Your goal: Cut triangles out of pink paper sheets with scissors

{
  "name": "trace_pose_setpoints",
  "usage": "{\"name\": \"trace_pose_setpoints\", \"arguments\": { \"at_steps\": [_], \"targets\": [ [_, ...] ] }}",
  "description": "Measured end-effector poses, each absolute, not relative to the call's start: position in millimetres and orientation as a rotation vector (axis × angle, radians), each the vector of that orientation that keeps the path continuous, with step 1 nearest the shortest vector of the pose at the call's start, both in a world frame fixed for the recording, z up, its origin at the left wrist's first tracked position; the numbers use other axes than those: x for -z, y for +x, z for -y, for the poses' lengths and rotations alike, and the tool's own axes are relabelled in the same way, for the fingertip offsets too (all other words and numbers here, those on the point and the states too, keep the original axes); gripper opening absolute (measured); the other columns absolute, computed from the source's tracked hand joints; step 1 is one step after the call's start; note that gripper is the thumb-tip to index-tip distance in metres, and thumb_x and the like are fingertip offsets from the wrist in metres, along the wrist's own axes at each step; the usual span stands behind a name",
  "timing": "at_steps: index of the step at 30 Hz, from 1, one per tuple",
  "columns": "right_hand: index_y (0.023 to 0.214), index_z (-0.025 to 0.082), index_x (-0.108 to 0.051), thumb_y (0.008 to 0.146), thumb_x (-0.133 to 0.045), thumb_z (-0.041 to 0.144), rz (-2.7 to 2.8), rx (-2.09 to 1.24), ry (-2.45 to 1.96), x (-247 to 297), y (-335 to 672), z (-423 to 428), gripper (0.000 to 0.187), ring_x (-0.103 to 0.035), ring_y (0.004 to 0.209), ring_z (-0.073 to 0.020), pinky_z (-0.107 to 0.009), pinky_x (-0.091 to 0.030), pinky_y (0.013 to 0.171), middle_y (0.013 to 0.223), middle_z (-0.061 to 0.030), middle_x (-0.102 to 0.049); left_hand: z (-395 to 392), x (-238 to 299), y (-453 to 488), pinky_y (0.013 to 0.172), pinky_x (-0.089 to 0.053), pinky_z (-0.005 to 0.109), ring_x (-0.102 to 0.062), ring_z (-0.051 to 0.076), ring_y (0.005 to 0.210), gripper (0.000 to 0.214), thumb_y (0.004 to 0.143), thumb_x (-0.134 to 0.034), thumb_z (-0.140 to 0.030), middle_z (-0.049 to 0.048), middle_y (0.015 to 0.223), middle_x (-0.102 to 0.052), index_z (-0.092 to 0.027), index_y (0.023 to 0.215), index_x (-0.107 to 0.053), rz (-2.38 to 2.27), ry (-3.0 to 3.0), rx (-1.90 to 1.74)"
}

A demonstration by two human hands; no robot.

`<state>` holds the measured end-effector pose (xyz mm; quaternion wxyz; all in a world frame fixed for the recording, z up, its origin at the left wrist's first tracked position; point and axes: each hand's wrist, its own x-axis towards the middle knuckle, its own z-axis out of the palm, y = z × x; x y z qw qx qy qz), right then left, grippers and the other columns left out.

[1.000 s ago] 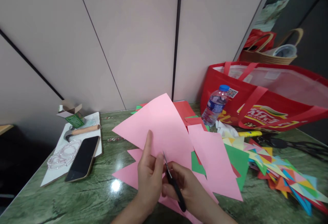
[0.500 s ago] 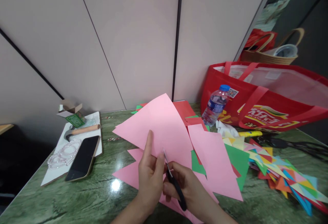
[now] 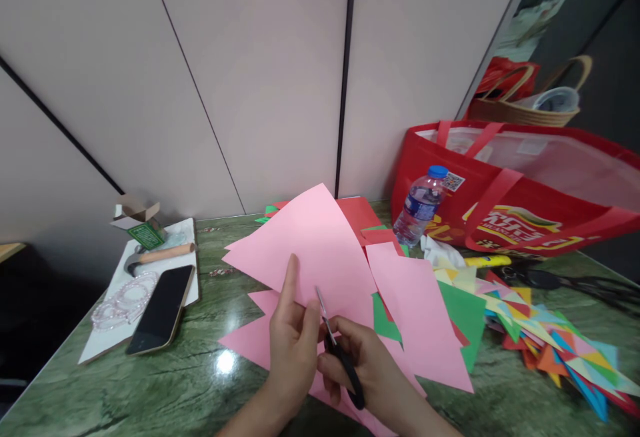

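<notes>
My left hand [image 3: 293,340] pinches the lower edge of a pink paper sheet [image 3: 310,250], thumb on top, and holds it up above the table. My right hand [image 3: 367,373] grips black-handled scissors [image 3: 336,350]; their blades point up into the sheet's lower edge, right beside my left thumb. A second pink piece [image 3: 417,317] hangs to the right of the cut. More pink pieces [image 3: 250,340] lie flat on the table under my hands.
Green marble table [image 3: 150,383]. At left, a white board [image 3: 107,330] bears a phone [image 3: 160,307], a hammer [image 3: 157,255], beads and a small box. Right: water bottle [image 3: 420,205], red bag [image 3: 525,187], coloured paper triangles [image 3: 545,337], green sheet [image 3: 465,317], basket behind.
The scissor blades have edged slightly further up into the pink sheet. Both hands and the paper stay almost where they were.
</notes>
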<state>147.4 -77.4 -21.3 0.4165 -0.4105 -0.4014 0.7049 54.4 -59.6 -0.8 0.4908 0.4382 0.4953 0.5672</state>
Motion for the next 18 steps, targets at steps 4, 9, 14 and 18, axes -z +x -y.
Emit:
{"name": "trace_pose_setpoints", "arguments": {
  "at_steps": [4,9,14,18],
  "targets": [
    [0.076,0.018,-0.05,0.056,-0.076,0.052,1.031,-1.763,-1.09,21,148,78,0.047,-0.045,0.035,-0.0084,-0.02,-0.036,0.037,0.043,0.0079,-0.05,60,2,54,0.035,-0.028,0.017,-0.034,0.008,0.037,0.072,0.077,-0.061,-0.034,-0.0108,0.043,-0.032,-0.022,0.142,-0.031,-1.203,1.053,-1.372],
    [0.077,0.017,-0.051,0.061,-0.073,0.051,1.034,-1.748,-1.11,24,149,79,0.044,-0.044,0.032,-0.0076,-0.019,-0.035,0.035,0.041,0.0073,-0.052,55,5,50,0.035,-0.028,0.017,-0.029,0.008,0.037,0.074,0.077,-0.062,-0.037,-0.0106,0.042,-0.035,-0.023,0.143,-0.03,-1.153,1.061,-1.374],
    [0.079,0.017,-0.05,0.065,-0.072,0.047,0.997,-1.748,-1.05,28,151,79,0.04,-0.044,0.033,-0.007,-0.019,-0.036,0.036,0.042,0.0077,-0.053,39,8,36,0.05,-0.042,0.022,-0.053,0.013,0.058,0.067,0.078,-0.062,-0.038,0.0061,0.089,-0.066,-0.027,0.139,-0.038,-1.24,1.173,-1.469],
    [0.082,0.016,-0.051,0.068,-0.071,0.042,1.042,-1.731,-1.045,28,153,77,0.035,-0.048,0.038,-0.0081,-0.02,-0.038,0.04,0.046,0.007,-0.054,33,3,25,0.049,-0.04,0.024,-0.052,0.014,0.057,0.056,0.076,-0.064,-0.032,0.0055,0.085,-0.066,-0.022,0.13,-0.052,-1.327,1.366,-1.419]
  ]
}}
